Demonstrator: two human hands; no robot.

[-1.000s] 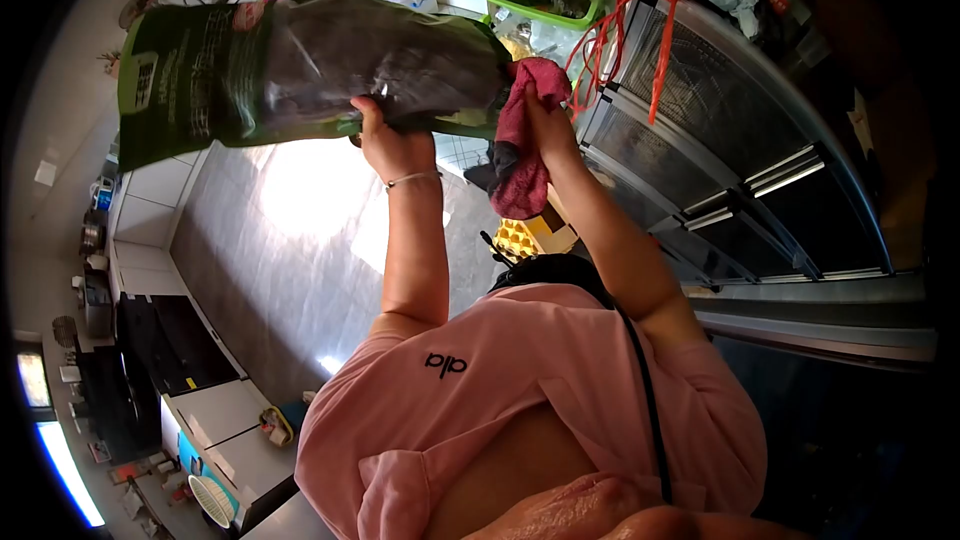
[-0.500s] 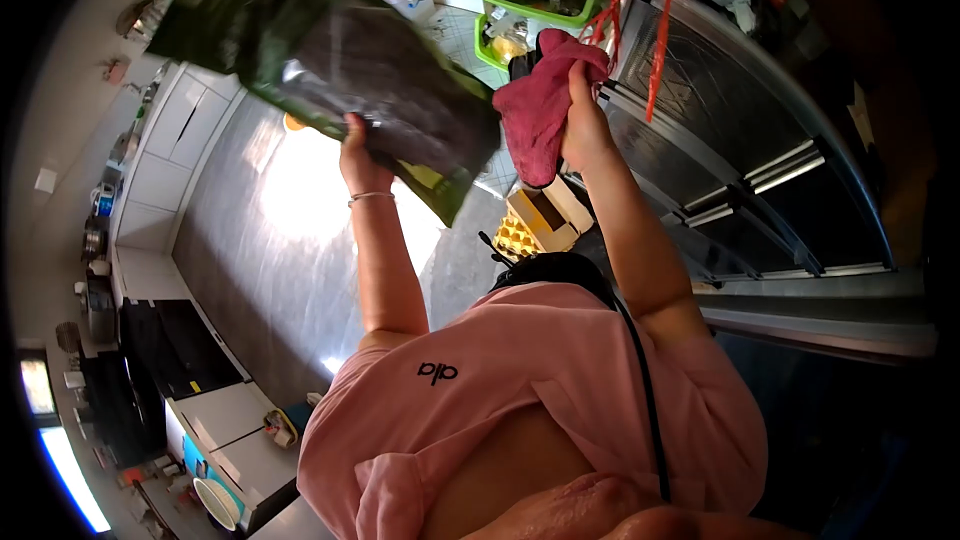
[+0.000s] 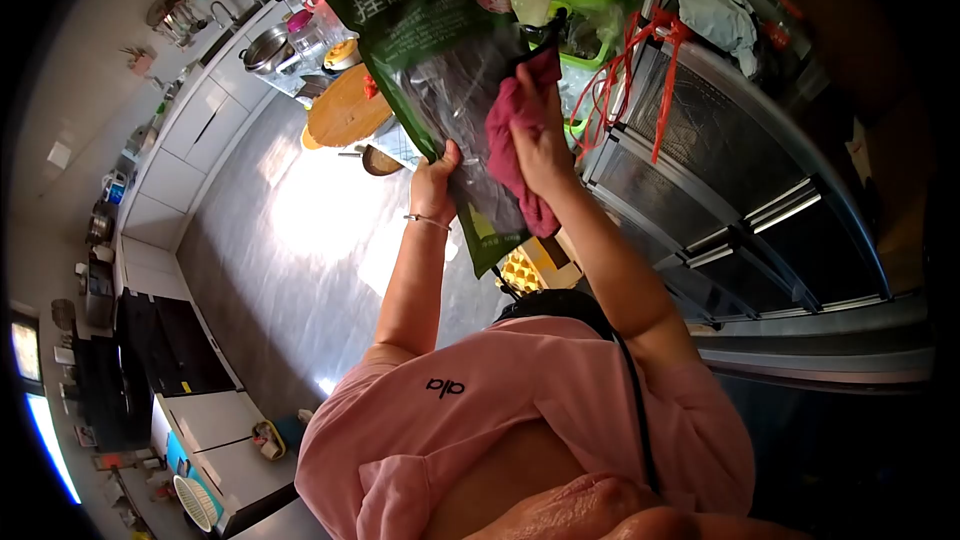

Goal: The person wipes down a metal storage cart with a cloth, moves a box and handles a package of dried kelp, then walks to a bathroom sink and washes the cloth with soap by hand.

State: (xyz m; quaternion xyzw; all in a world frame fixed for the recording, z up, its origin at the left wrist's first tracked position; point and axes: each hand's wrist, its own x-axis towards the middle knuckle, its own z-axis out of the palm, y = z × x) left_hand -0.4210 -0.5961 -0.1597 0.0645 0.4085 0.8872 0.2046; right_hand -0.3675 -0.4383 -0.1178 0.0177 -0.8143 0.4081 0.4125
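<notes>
At far center, left grip holds the green bag by its left edge, long axis far-left to near-right. Right grip clutches red cloth over the bag's right side.

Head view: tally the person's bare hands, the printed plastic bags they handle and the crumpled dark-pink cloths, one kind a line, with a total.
Bare hands: 2 (left hand, right hand)
Dark green printed plastic bag with a clear window: 1
Crumpled dark-pink cloth: 1
Total: 4
</notes>
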